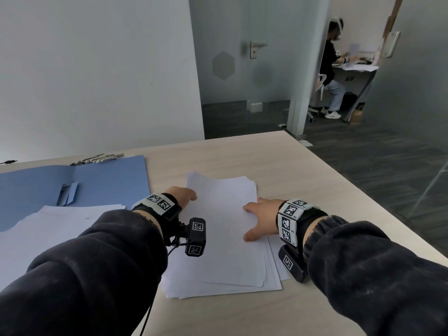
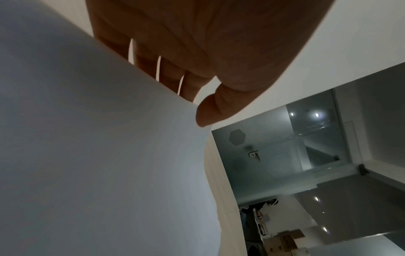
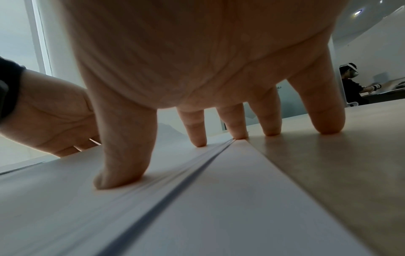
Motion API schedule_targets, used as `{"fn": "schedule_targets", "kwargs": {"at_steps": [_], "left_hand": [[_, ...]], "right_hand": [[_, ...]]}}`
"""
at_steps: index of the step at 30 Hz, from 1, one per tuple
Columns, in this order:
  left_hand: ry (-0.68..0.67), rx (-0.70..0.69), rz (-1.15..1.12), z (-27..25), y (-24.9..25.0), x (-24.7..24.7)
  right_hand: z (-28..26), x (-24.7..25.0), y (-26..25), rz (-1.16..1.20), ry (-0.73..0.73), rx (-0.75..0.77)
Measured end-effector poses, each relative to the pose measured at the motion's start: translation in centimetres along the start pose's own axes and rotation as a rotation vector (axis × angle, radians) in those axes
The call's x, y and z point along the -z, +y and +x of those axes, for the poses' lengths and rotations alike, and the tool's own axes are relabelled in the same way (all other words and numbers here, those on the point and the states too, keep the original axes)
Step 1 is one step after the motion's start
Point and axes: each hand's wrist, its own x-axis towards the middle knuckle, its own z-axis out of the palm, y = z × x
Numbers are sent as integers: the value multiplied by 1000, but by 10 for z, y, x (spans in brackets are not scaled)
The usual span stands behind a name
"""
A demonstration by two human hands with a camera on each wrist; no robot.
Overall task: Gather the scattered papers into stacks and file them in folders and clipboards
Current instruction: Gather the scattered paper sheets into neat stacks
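Now the step in hand seems to be squaring a loose stack of white paper (image 1: 223, 238) that lies on the desk (image 1: 303, 180), in front of the person and to the right of the open blue folder (image 1: 97, 180). The left hand (image 1: 180, 194) is at the left edge of the stack; the left wrist view shows its fingers (image 2: 171, 71) going behind a raised edge of the sheets, with the thumb on the near side, so this grip looks like a light pinch on the paper. The right hand (image 1: 260, 215) is spread wide and holds nothing: its thumb (image 3: 122, 155) and forefinger press down on the top sheet, and the outer fingers stand on the bare desk just beside the right edge.

To do it well, I think both hands should push the edges inward together, gently, so the lower sheets slide under and do not bend.

The sheets are plain, thin and not aligned; corners fan out at the near right and the far right. A second spread of white paper (image 1: 60, 226) lies on the near part of the folder.
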Motion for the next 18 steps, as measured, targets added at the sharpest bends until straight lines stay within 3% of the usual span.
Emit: {"fn": "schedule_targets", "kwargs": {"at_steps": [8,18], "left_hand": [[-14,-66,9,3,4,-4],[-76,-18,-125,26,-7,1]], "right_hand": [[0,0,-1,4,3,4],[1,-1,2,14,4,18]]}}
